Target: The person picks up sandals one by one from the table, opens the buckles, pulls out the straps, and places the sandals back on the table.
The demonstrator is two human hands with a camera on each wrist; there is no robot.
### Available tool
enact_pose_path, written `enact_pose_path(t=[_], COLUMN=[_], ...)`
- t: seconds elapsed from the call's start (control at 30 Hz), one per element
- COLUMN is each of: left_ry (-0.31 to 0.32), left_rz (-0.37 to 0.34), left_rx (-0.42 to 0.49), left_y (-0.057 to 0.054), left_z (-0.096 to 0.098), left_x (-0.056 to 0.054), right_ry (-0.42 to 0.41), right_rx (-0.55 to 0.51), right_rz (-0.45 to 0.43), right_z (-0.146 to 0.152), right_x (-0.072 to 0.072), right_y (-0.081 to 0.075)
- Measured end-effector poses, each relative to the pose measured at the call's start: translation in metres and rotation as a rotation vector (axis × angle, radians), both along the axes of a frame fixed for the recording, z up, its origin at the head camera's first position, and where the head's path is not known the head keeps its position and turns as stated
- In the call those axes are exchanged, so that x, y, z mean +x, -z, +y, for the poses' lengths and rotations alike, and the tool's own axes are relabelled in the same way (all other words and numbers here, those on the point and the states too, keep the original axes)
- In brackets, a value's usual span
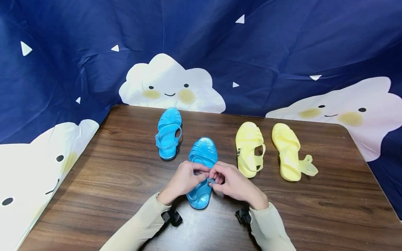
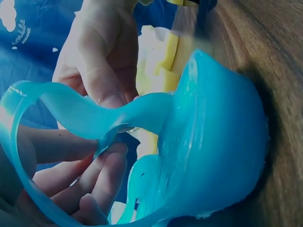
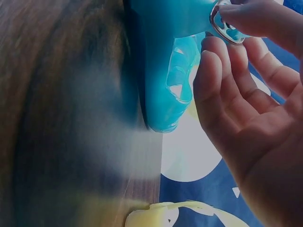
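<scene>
A glossy blue sandal lies on the table in front of me, toe pointing away. Both hands meet at its ankle strap. My left hand pinches the strap's end between thumb and fingers, seen through the strap's loop in the left wrist view. With thumb and fingertips, my right hand pinches the strap at its silver buckle on the sandal's right side. The fingers partly hide the buckle in the head view.
A second blue sandal, its strap closed in a loop, stands behind on the left. To the right are a yellow sandal with a looped strap and another yellow sandal whose strap hangs out sideways. A dark-blue cloud-printed cloth hangs behind the wooden table.
</scene>
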State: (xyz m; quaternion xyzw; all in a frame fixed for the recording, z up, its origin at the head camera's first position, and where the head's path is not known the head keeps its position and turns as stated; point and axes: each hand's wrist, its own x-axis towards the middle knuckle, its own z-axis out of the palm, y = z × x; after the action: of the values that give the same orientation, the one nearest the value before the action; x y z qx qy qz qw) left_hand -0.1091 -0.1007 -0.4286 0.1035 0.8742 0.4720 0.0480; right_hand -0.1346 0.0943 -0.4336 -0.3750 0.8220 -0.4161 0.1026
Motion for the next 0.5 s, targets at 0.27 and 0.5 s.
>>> enact_pose_path(t=[0.27,0.5], left_ry=[-0.019,-0.026], left_rz=[-0.009,-0.030], left_rx=[0.038,0.044], left_y=[0.0005,0.0015], left_z=[-0.0003,0.0000], left_x=[0.0002,0.0000], right_ry=[0.000,0.000], right_rx=[-0.022,-0.007], right_rz=[0.011,0.005], right_z=[-0.0007,-0.0010], right_x=[0.0007,0.0000], right_y=[0.0004,0.0009])
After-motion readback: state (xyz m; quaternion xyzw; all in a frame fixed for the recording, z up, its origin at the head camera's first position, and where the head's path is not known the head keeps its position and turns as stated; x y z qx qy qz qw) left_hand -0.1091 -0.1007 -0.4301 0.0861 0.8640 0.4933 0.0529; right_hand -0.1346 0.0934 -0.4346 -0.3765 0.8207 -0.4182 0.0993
